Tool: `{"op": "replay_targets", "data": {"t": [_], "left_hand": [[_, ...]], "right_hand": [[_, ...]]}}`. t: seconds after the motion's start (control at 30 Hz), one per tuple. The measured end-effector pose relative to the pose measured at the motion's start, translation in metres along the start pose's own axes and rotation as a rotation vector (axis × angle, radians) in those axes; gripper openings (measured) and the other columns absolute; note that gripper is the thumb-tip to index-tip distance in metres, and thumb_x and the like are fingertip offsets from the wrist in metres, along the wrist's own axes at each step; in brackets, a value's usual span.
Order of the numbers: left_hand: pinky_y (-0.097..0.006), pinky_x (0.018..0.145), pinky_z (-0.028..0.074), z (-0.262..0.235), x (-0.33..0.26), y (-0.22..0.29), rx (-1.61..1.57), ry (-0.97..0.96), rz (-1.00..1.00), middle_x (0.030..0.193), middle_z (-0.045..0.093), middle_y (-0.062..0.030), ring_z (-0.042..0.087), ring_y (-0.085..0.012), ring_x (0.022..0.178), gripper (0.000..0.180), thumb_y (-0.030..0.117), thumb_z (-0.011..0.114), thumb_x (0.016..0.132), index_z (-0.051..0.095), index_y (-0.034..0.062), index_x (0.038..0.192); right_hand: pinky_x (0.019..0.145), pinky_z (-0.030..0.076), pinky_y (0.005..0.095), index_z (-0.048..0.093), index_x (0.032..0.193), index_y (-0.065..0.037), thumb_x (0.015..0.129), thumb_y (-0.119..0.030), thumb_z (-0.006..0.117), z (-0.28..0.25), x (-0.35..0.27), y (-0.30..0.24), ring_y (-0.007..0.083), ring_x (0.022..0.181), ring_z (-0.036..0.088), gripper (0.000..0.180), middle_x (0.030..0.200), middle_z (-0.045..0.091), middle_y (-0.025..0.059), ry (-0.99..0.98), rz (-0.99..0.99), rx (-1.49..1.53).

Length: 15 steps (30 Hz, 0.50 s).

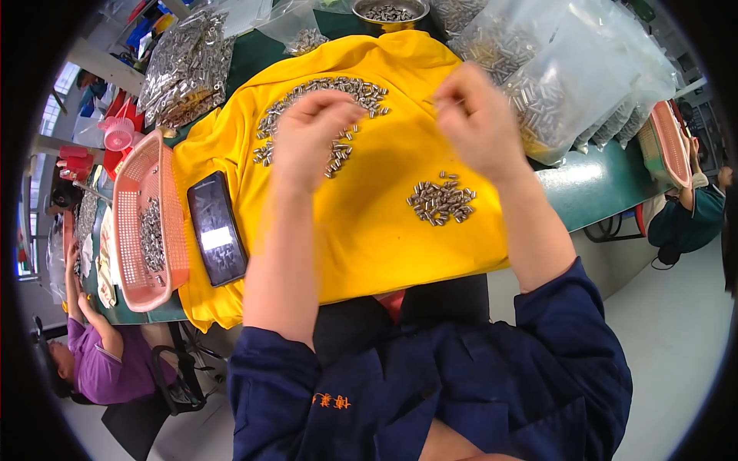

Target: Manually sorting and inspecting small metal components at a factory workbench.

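Note:
My left hand [301, 142] hovers over the left part of a yellow cloth [361, 253], its fingers curled together and blurred. Beneath and beyond it spreads a large pile of small silvery metal cylinders [338, 86]. My right hand [480, 127] is raised over the cloth's right side with thumb and fingers pinched. A thin, dark sliver seems to show at those fingertips, too small to name. Nearer me on the right lies a smaller heap of the same metal cylinders [440, 203], touched by neither hand. What the left fingers hold, if anything, is hidden.
A black phone [204, 215] lies on the cloth beside a pink plastic basket [131, 192] with metal pieces. Clear bags of metal parts [530, 84] crowd the back right; another bag [184, 69] and a metal bowl [370, 23] stand behind. Other people sit at both sides.

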State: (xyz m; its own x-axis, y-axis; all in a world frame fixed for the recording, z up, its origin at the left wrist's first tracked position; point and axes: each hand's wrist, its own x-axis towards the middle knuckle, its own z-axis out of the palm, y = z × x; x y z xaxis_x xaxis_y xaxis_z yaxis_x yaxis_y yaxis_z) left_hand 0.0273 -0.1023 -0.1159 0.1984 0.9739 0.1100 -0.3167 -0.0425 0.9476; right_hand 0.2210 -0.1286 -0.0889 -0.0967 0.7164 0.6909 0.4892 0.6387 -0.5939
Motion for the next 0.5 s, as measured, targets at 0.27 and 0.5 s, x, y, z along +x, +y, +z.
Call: {"op": "replay_targets", "data": {"t": [0.27,0.5], "left_hand": [[-0.026,0.074,0.047,0.019,-0.008,-0.005,-0.051,-0.121,-0.041,0.084,0.059,-0.0092,0.058,-0.0178,0.079,0.013,-0.004,0.052,0.077,0.055,-0.0014,0.089],[-0.023,0.07,0.047,0.026,-0.012,-0.004,-0.024,-0.187,-0.03,0.081,0.06,-0.0082,0.058,-0.0141,0.075,0.013,-0.003,0.055,0.075,0.058,-0.002,0.087]], "right_hand": [[0.048,0.033,0.0197,0.044,0.076,-0.002,0.07,0.0,0.046,0.004,-0.007,-0.007,0.0057,0.055,0.038,0.007,0.065,0.044,0.0,-0.243,0.212,0.228],[0.047,0.035,0.0211,0.043,0.076,-0.003,0.071,-0.001,0.045,0.004,-0.007,-0.008,0.0084,0.053,0.041,0.006,0.065,0.045,0.0026,-0.261,0.177,0.194]]}}
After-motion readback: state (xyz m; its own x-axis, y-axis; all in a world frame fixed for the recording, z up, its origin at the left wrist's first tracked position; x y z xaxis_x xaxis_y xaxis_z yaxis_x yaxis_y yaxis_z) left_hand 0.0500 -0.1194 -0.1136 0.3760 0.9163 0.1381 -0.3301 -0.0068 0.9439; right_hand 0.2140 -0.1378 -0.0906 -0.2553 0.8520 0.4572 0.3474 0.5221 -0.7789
